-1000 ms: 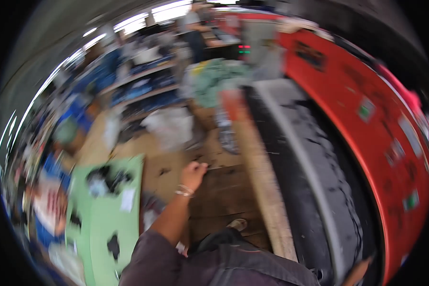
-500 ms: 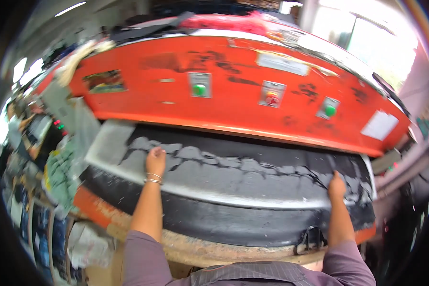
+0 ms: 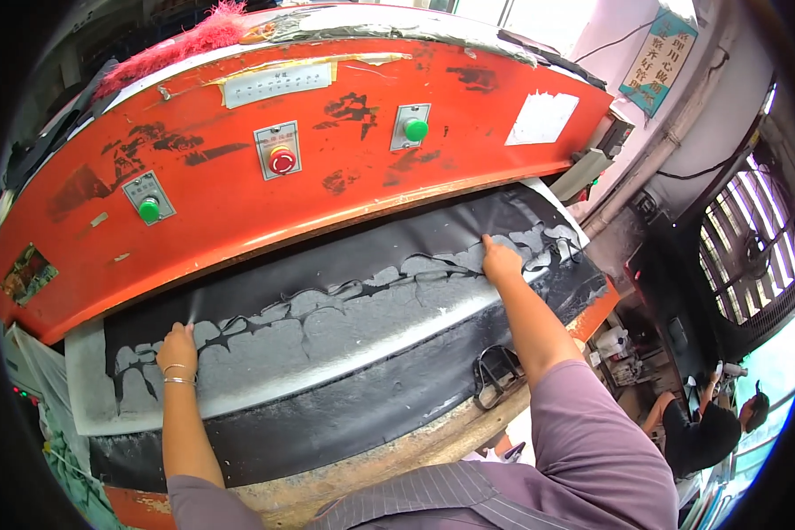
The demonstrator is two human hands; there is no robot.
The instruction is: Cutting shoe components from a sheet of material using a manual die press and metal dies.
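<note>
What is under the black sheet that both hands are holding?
A pale grey board shows through gaps in the black sheet and along its near side, by the left hand and right hand. Whatever lies beneath the sheet's solid far part is covered.

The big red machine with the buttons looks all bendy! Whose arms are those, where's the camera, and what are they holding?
There's no robot here: the arms belong to the person wearing the camera on their head. It looks down through a very wide lens, so straight edges look curved. The red machine has two green buttons and one red button on its front. Below it is a pale grey surface, and on that lies a black sheet with a ragged edge. The left hand, with bracelets at its wrist, pinches that edge; the right hand pinches it farther along. Another person in black is off to the right.
</note>
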